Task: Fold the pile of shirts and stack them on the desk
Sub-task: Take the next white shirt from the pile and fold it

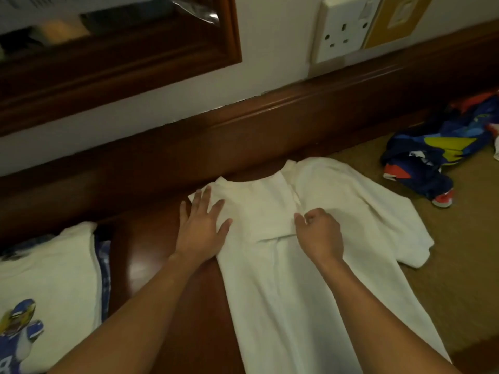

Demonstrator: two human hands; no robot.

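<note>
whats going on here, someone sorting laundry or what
A person is partway through folding a white shirt spread on the wooden desk. The left hand presses flat on the shirt's left shoulder, where that side looks folded in. The right hand pinches cloth near the middle, and the right sleeve lies spread out. A folded stack topped by a printed white shirt sits at the left. A crumpled blue patterned garment lies at the far right, not yet folded.
</note>
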